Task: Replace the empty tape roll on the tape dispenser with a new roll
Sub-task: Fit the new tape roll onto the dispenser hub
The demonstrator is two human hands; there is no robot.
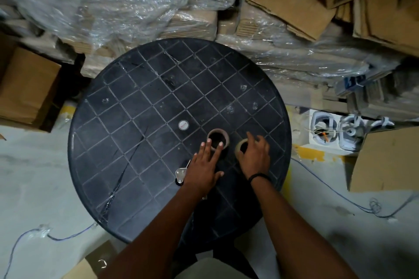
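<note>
Item, roll swap: our left hand (202, 165) spread flat over the dispenser (181, 174), fingertips by the brown core (218, 139); right hand (255, 156) cupping the new roll (240, 147)—we should seat it squarely.

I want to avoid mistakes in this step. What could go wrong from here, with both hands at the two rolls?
1. The two rolls look alike; the left hand touches the brown ring, the right hand covers the paler roll, so they may get swapped.
2. The dispenser's metal part lies partly under the left hand and may scratch it.
</note>
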